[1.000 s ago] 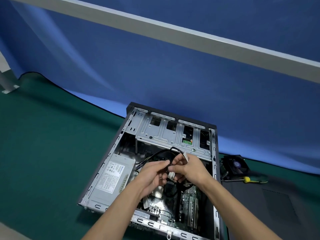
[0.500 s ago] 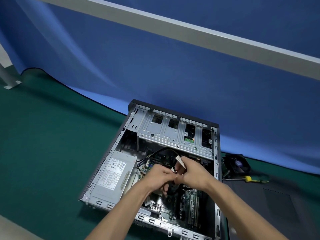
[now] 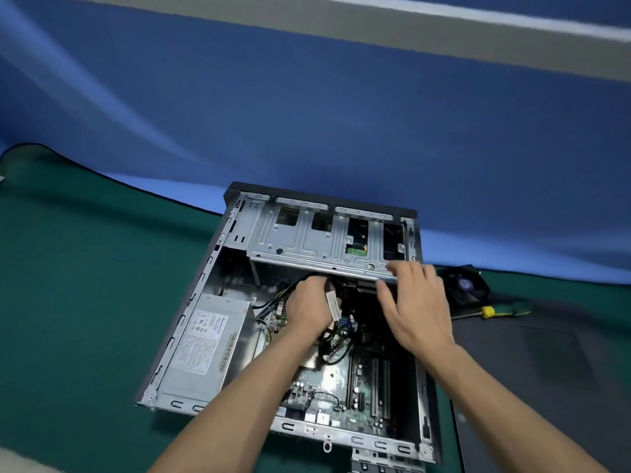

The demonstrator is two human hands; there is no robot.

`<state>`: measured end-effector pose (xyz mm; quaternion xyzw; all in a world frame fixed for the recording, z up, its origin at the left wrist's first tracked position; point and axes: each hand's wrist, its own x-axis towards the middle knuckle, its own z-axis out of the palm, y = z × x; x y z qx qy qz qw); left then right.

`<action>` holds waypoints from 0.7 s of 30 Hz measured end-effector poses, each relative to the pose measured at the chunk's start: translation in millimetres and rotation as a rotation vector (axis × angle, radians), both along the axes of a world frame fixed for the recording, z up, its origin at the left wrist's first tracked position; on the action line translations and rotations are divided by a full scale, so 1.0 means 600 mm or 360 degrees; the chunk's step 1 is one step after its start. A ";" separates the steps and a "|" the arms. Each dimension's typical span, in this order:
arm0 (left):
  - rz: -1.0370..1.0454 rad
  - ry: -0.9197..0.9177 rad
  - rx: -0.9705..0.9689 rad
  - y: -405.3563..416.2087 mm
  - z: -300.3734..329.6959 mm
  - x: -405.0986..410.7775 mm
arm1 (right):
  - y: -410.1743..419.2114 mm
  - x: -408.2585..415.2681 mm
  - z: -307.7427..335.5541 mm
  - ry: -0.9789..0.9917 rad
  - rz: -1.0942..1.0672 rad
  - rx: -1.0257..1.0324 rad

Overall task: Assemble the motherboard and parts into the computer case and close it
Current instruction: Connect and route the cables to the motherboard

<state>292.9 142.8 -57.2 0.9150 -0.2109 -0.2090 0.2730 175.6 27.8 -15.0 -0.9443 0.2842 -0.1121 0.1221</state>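
- While the open computer case (image 3: 191, 322) is laid flat on the worktop (image 3: 68, 302), a cable bundle (image 3: 333, 307) is gripped by the left hand (image 3: 309, 310).
- Right hand (image 3: 415, 308) is held open, fingers spread, over the motherboard (image 3: 341, 384).

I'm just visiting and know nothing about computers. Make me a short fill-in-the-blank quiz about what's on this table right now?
1. The left hand holds a bundle of ____ inside the open computer case.
2. The right hand has its fingers spread and holds ____.
3. The silver power supply sits in the case's ____ side as the camera sees it.
4. The screwdriver lying outside the case has a yellow and ____ handle.

Missing words: cables; nothing; left; green
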 end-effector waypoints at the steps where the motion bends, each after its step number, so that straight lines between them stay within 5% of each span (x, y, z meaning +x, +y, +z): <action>1: -0.0028 -0.0074 0.0025 -0.005 -0.002 0.000 | 0.001 0.000 -0.011 0.0007 -0.0078 0.0002; 8: -0.0118 -0.0170 -0.0178 -0.001 -0.059 0.011 | -0.003 0.003 -0.030 -0.0195 -0.0272 0.0060; 15: 0.0385 0.0031 -0.0537 -0.004 -0.082 0.014 | -0.008 0.000 -0.028 -0.0335 -0.0327 0.0336; 21: 0.0641 0.0143 -0.0545 -0.020 -0.095 0.021 | -0.010 0.000 -0.027 -0.0344 -0.0504 0.0329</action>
